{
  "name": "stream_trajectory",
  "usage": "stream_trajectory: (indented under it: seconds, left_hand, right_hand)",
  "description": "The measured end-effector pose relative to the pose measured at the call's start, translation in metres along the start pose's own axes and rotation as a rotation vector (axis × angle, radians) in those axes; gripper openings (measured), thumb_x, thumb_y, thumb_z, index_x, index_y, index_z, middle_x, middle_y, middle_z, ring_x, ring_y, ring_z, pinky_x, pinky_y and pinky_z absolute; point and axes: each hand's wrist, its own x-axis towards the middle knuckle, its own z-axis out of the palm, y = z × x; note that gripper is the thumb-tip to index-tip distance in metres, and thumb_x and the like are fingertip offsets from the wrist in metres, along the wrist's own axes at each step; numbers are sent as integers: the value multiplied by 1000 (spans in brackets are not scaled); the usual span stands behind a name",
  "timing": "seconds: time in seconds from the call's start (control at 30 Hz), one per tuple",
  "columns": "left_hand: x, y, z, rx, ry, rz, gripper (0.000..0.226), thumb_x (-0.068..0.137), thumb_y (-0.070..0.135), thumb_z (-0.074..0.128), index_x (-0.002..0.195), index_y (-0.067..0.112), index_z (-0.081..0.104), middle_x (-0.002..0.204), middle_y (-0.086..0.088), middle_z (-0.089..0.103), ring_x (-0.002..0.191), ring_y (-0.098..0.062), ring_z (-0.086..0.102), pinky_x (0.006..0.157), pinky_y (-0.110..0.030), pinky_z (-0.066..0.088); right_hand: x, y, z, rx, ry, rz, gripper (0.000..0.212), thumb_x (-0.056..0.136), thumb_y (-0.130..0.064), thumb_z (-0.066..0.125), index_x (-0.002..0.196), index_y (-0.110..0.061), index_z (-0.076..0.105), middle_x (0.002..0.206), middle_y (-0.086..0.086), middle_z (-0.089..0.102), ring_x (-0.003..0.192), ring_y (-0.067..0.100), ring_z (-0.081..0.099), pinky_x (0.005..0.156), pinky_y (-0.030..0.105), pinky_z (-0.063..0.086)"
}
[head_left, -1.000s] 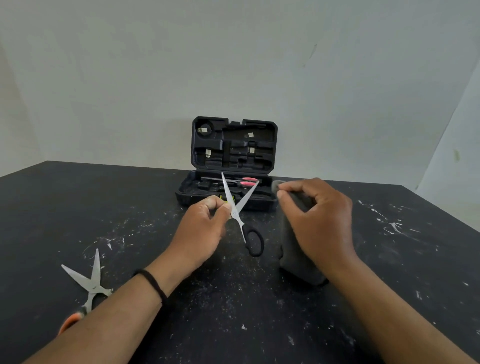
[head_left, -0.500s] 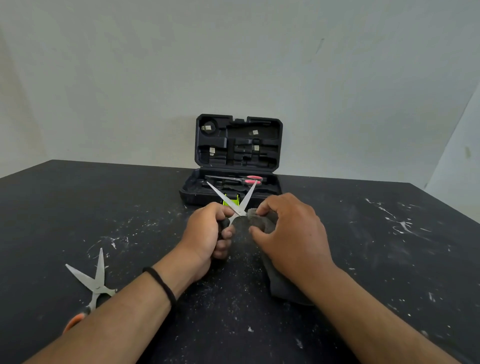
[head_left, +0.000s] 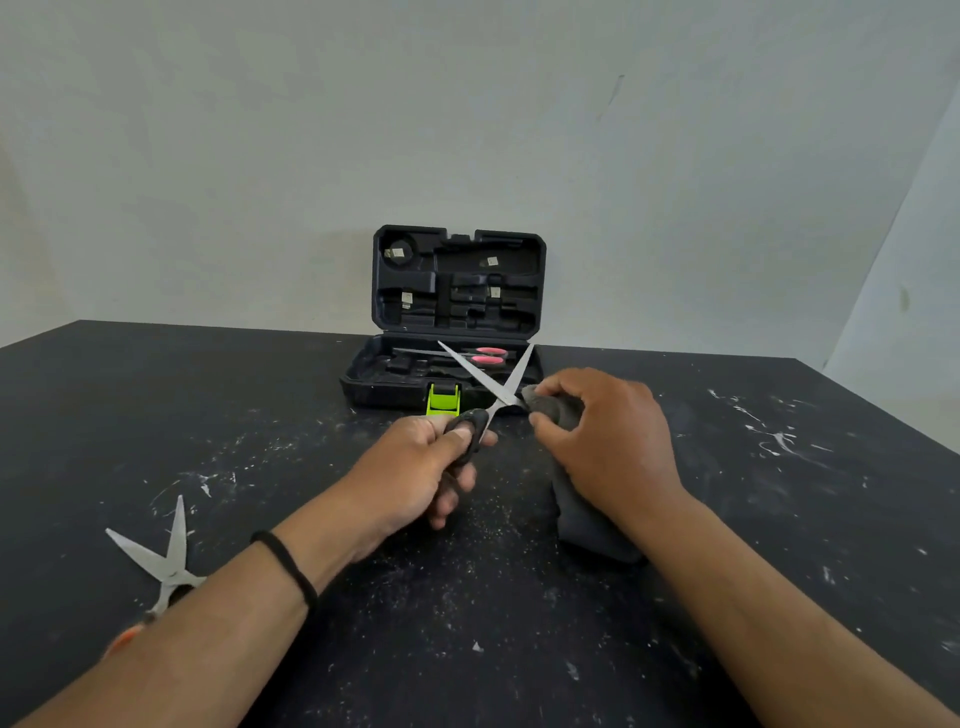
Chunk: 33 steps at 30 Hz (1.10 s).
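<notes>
My left hand grips the black handles of a pair of scissors, whose two steel blades are spread wide and point up and away from me. My right hand pinches a dark grey cloth and presses a fold of it against the right blade, close to the pivot. The rest of the cloth hangs down to the black table under my right wrist. Most of the scissor handles are hidden inside my left fist.
An open black tool case stands at the table's far middle, with red-handled tools in its tray and a lime-green latch in front. A second pair of scissors, orange-handled and spread open, lies at the near left beside my forearm.
My left hand shifted from pinching the scissors near the blades to gripping their handles. My right hand brought the cloth leftward from beside the scissors onto the right blade.
</notes>
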Motion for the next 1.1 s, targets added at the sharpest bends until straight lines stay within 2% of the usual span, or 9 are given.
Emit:
stream_trajectory:
  seconds: [0.1,0.2,0.37,0.53,0.73,0.8,0.9,1.1]
  left_hand:
    - [-1,-3,6,47,20,26,32,110,26,37,114,14,66,57,6,46,41,-8,37,43,-24,39]
    - [-1,-5,7,20,52,35,34,110,25,35,112,13,67,55,6,43,42,-9,36,44,-24,40]
    - [1,-8,8,25,82,68,34,110,25,35,106,13,66,54,4,43,42,-10,37,44,-26,41]
    - [2,-9,12,73,75,106,36,110,28,34,104,12,66,51,5,42,42,-11,37,45,-26,41]
    - [-1,-11,13,107,161,152,37,110,26,35,99,8,65,49,3,43,38,-12,37,46,-29,41]
    - [1,-11,17,100,193,164,38,110,26,36,97,9,67,47,4,43,37,-13,36,47,-32,39]
    - [6,-13,22,104,231,194,39,109,26,37,92,14,69,45,7,44,38,-14,37,50,-35,39]
    - [11,-18,16,-45,400,131,42,109,29,36,79,11,59,45,7,43,42,-15,37,50,-34,38]
  right_hand:
    - [-5,-6,8,7,31,-90,10,87,-25,76,95,-29,78,93,-11,68,78,13,64,65,33,54]
    - [-7,-9,16,-1,75,-150,9,89,-22,74,97,-23,79,91,-7,65,72,14,62,59,36,55]
    - [-12,-16,21,46,35,-235,11,90,-21,74,99,-23,80,92,-9,65,75,11,64,60,35,56]
    - [-8,-16,22,41,96,-111,14,93,-24,70,104,-25,79,91,-11,64,73,9,61,60,30,52]
    - [-13,-23,23,128,-46,-109,17,97,-26,65,108,-29,77,93,-13,61,83,9,62,70,35,56]
    - [-11,-23,21,55,12,-72,15,97,-30,65,106,-31,77,92,-13,61,79,8,60,65,31,53]
    - [-14,-30,24,-18,105,-49,14,97,-29,65,103,-27,77,93,-10,61,73,14,61,59,32,51]
    - [-24,-37,27,87,-40,-145,15,92,-30,68,104,-32,77,90,-12,61,80,11,61,65,34,53]
